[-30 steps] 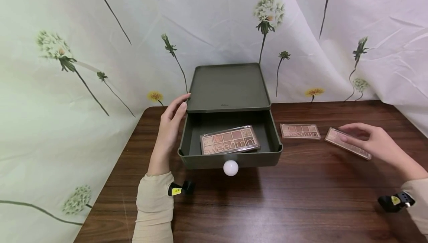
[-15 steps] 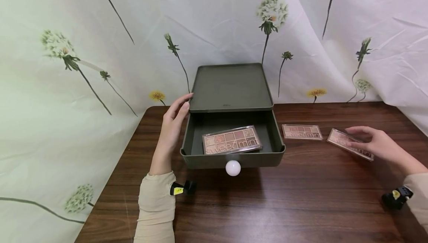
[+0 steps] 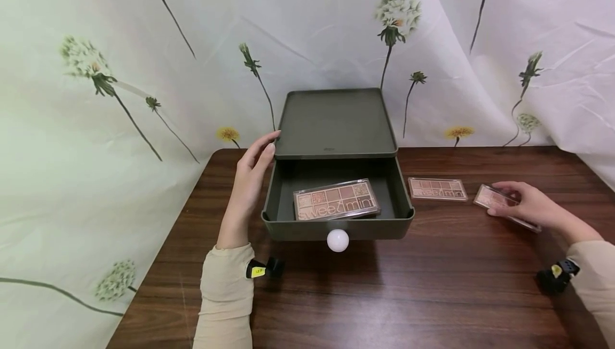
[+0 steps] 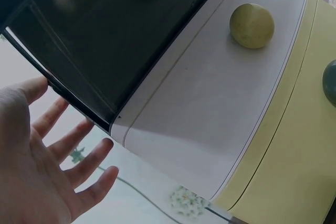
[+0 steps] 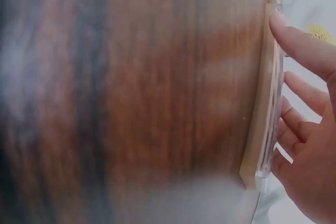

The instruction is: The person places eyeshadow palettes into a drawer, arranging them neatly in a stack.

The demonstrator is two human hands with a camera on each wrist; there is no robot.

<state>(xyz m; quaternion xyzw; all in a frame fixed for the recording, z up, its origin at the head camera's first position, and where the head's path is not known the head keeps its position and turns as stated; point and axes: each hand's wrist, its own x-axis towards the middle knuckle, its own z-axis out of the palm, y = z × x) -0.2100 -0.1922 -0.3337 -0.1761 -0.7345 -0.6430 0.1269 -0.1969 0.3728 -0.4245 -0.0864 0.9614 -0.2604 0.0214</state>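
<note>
An olive-green drawer box (image 3: 333, 122) stands at the back middle of the wooden table (image 3: 384, 295). Its drawer (image 3: 288, 230), with a white knob (image 3: 338, 240), is pulled out. One pink eyeshadow palette (image 3: 336, 199) lies inside it. My left hand (image 3: 250, 178) rests with straight fingers against the box's left front corner, and the left wrist view shows the left hand (image 4: 47, 156) beside the box (image 4: 105, 35). My right hand (image 3: 521, 205) grips a palette (image 3: 495, 197) at the right. In the right wrist view the thumb and fingers of my right hand (image 5: 310, 145) pinch the edges of that palette (image 5: 265, 103).
A third palette (image 3: 437, 189) lies flat on the table between the drawer and my right hand. A flower-printed cloth (image 3: 144, 71) hangs behind and to the left of the table. Bare wood stretches in front of the drawer.
My right hand has drawn in over the far right palette and curled its fingers round it. My left hand has stayed at the box.
</note>
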